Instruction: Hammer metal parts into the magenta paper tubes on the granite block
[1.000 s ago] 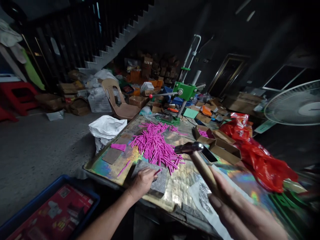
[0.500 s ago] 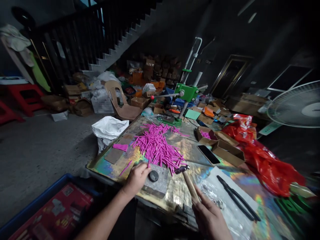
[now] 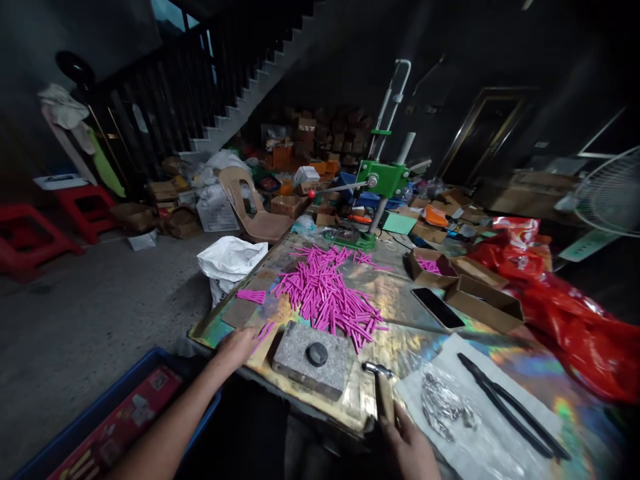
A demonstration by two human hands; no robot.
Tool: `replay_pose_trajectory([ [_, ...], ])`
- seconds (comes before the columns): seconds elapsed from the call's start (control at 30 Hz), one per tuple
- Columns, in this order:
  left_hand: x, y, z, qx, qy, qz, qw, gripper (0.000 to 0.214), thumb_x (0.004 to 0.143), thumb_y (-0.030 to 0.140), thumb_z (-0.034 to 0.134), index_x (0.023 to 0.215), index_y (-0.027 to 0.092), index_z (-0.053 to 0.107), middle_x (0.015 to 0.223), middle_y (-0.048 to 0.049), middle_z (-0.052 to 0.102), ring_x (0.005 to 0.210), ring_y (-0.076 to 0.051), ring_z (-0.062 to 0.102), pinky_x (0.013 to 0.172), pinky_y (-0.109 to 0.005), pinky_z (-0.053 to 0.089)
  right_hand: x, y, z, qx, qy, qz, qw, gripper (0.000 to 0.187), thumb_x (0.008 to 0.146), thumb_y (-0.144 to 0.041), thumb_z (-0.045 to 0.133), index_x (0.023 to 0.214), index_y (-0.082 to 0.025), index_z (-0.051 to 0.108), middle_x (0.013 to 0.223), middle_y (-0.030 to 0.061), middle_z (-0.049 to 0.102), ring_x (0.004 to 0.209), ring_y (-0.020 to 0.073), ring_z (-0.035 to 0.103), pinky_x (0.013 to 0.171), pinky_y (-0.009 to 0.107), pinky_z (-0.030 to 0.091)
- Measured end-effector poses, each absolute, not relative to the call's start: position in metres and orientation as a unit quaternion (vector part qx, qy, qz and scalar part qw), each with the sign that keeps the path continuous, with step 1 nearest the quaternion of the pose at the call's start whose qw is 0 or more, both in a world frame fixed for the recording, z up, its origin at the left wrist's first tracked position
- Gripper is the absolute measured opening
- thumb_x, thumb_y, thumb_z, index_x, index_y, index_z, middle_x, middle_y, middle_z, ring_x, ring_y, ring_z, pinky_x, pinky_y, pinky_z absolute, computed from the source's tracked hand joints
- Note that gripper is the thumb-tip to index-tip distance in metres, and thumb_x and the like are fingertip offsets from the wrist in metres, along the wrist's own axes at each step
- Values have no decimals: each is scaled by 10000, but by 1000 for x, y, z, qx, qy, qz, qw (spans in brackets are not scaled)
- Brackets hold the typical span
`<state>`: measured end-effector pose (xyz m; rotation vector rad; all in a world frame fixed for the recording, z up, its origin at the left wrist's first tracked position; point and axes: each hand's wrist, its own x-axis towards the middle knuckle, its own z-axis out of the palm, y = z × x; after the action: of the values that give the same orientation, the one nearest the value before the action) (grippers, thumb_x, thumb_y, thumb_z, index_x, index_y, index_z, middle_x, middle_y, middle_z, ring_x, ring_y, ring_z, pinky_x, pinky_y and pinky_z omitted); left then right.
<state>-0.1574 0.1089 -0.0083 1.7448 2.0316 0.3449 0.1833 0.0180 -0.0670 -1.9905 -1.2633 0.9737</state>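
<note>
My left hand (image 3: 239, 345) rests near the table's left front corner, its fingers closed around pink sticks (image 3: 263, 330) lying there. My right hand (image 3: 407, 445) grips the wooden handle of a hammer (image 3: 381, 387), whose metal head lies low on the table. Between the hands sits a grey stone block (image 3: 310, 359) with a small dark round piece (image 3: 317, 353) on top. Behind the block spreads a big pile of pink sticks (image 3: 325, 293).
A phone (image 3: 438, 308), open cardboard boxes (image 3: 483, 300), black pliers (image 3: 510, 413) on white paper and a red plastic bag (image 3: 570, 320) fill the right side. A green hand press (image 3: 381, 180) stands at the far end. A blue crate (image 3: 110, 420) sits on the floor at left.
The hammer has come down from raised to resting low on the table. My left hand moved left off the stone block to the sticks at the table's corner.
</note>
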Motion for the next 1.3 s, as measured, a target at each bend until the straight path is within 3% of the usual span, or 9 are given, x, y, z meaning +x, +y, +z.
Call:
replay_pose_trajectory([
  [0.07,-153,116,-4,656,720,116,195,233,776,286,455,659,173,622,694,-72,654,708,-196,582,616,-253,368,181,18,-63,-775,-543,266,185,481,781,-366,382,1177,-109,477,914,143,674,888,288,614,723,334,448],
  [0.17,-138,133,9,696,688,117,168,216,775,227,429,686,167,616,719,-57,639,736,-189,570,646,-254,360,174,15,-52,-772,-595,219,40,449,850,-309,278,1235,-124,417,894,155,676,796,287,640,658,354,453],
  [0.37,-86,183,22,739,641,80,191,149,756,190,492,709,166,631,736,-15,641,773,-151,566,686,-231,377,165,15,-49,-771,-630,90,-9,390,869,-218,241,1195,-146,443,1051,155,586,829,267,623,695,362,452],
  [0.47,-61,201,17,727,651,25,216,123,771,228,550,740,135,625,765,-33,639,768,-160,582,705,-278,426,166,16,-58,-770,-635,66,10,370,866,-204,248,1159,-169,472,1011,132,583,850,247,612,681,329,452],
  [0.63,-40,214,9,689,680,-45,247,249,829,288,518,1031,143,543,1025,-58,580,870,-179,580,734,-368,490,170,15,-72,-764,-640,57,64,374,866,-237,257,1160,-164,477,982,134,588,859,247,597,692,326,444],
  [0.8,-41,216,11,663,705,-48,247,268,832,285,515,1061,148,531,1055,-62,569,889,-188,576,741,-372,491,172,14,-74,-766,-630,74,104,368,848,-253,274,1130,-188,502,956,118,599,860,244,594,720,318,440],
  [1.0,-57,211,24,655,726,28,210,110,713,216,607,723,109,624,755,-58,640,776,-194,598,654,-302,445,182,15,-68,-744,-637,152,132,397,828,-306,325,1147,-169,517,972,129,602,859,246,598,723,321,449],
  [1.1,-69,204,36,667,707,100,211,128,632,151,555,508,124,579,509,-13,552,635,-178,574,541,-245,378,186,15,-70,-746,-625,167,158,422,826,-338,323,1165,-167,505,975,124,593,883,242,591,725,312,451],
  [1.3,-76,154,54,702,618,226,273,178,651,208,429,482,166,462,458,60,384,494,-94,427,491,-192,331,174,10,-48,-705,-581,190,359,394,797,-444,372,967,-169,596,910,122,610,880,259,573,787,350,433],
])
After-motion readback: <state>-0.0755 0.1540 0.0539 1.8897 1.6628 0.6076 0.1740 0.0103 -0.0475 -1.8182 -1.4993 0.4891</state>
